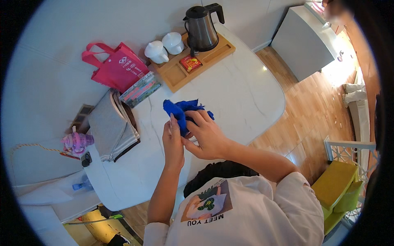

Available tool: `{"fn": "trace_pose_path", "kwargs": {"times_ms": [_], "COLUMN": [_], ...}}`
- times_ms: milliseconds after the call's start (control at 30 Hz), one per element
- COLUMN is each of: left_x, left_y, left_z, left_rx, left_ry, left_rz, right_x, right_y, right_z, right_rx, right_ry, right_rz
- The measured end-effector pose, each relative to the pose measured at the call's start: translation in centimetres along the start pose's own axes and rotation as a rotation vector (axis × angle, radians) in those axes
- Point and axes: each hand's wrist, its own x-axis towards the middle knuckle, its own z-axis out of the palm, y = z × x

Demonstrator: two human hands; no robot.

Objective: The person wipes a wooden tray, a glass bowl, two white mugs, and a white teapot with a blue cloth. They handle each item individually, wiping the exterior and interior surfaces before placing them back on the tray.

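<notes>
Both of my hands meet over the white marble-patterned table (246,92), in front of my body. My left hand (174,141) pinches a blue cloth (181,107), its fingers pointing up along the cloth's near side. From the right, my right hand (206,133) has its fingers bent over the same cloth. Something pale and rounded, perhaps a cup, shows partly between the palms; the fingers and cloth hide most of it. The cloth is bunched, with one end sticking out above the hands.
Behind stand a wooden tray (178,83) with a steel electric kettle (201,30), and two lidded white cups (156,52), (173,43). To the left are a pink bag (120,67), a printed card (140,89), folded gray cloth (107,126) and a purple bottle (77,142). A yellow-green seat (335,181) stands right.
</notes>
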Motion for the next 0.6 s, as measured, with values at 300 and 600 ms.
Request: {"fn": "trace_pose_path", "kwargs": {"times_ms": [300,600], "left_x": [3.9,6.0], "left_y": [-0.8,2.3], "left_z": [1.9,0.5], "left_rx": [0.227,0.18], "left_ry": [0.127,0.335], "left_rz": [0.101,0.071], "right_x": [1.2,1.3], "right_y": [6.1,11.2], "right_z": [-4.1,-7.7], "right_rx": [0.369,1.194], "right_ry": [-0.3,0.204], "right_rz": [0.012,0.96]}}
